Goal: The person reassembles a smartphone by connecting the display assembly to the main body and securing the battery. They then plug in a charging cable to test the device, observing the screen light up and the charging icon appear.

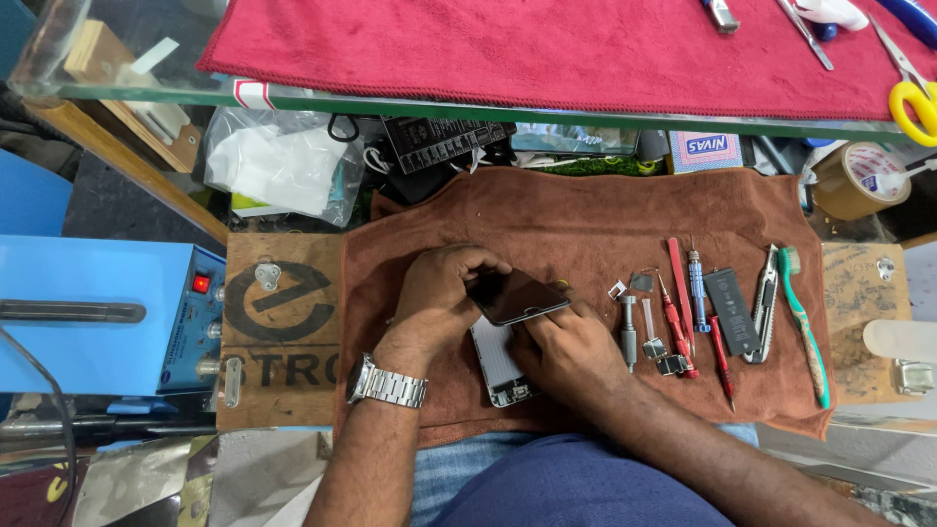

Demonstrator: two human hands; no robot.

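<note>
Rust-brown towel (586,224) spread flat, deep crimson towel (547,44) above on greenish glass. Glossy black phone screen (515,296), silver-grey phone body (500,363) beneath. Steel-silver wristwatch (387,384). Bright blue machine (98,312) with a glowing red switch (201,284). Raw tan wooden board (281,332) stencilled in black lettering. Red screwdrivers (673,327), blue-handled driver (697,283), matte black battery (732,310), green-and-white toothbrush (804,317). Yellow-handled scissors (916,102). Brown tape roll (859,181). Faded blue denim (444,478) below, navy shirt (576,498).
</note>
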